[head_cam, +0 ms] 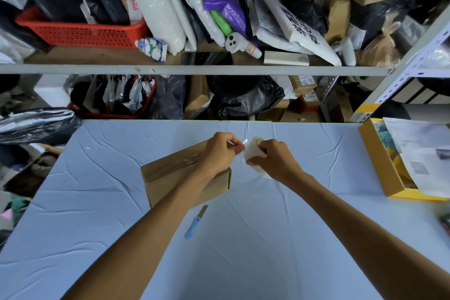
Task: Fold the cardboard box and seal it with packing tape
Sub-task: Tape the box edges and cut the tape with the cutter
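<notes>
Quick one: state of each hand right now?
Left hand: pinching the free end of the clear tape strip.
Right hand: gripping the packing tape roll.

The left forearm and right forearm are bare along their whole visible length, slim and smooth, narrowing toward the wrists. The left grip and right grip are bare too.

Black print on white bag, illegible.
</notes>
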A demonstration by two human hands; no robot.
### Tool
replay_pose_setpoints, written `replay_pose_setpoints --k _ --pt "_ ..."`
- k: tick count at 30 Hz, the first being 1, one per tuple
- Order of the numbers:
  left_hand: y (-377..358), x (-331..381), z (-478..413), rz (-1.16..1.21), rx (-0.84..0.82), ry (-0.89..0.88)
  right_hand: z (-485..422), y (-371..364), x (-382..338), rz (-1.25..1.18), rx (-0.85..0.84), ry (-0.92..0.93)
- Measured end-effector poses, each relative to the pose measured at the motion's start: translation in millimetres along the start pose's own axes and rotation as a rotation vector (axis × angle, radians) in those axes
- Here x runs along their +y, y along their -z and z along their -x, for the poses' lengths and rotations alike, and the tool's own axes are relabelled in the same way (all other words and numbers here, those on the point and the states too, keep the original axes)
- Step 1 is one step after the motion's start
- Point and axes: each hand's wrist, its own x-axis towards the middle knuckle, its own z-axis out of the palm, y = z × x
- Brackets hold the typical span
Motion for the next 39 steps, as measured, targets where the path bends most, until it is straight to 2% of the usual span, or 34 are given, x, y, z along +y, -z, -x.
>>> replay_pose_setpoints --k 5,9,12,14,17,23,26,30,36,39 --pt "7 3 -2 0.056 -0.015 -0.006 3 15 -1 -0.058 0.014 0.036" --pt "7 9 -5 0.075 0.149 -0.063 4 22 -8 -0.092 0.014 0.03" --pt "16 13 -4 0.234 0.039 -0.026 4 24 -10 -0.109 0.006 -0.013" --pt "23 15 -3 0.205 -0.005 -0.041 3 26 -11 -0.085 0.008 -0.03" --pt "28 18 -1 0.13 0.028 -0.066 2 24 -14 -0.071 -0.008 -0.05" --pt "26 18 0 0.149 0.185 -0.078 2 6 -13 0.064 0.019 -0.286" --pt "23 13 -2 0.137 0.13 -0.019 6 2 -6 -0.089 -0.065 -0.386" --pt "27 6 -10 0.129 0.083 0.005 18 -1 0 -0.473 -0.159 -0.366" --pt "38 -2 -20 0.129 0.082 0.015 22 12 11 -0.654 -0.268 -0.294" --pt "36 -5 -19 0.084 0.12 -0.028 18 12 9 -0.625 -0.334 -0.394"
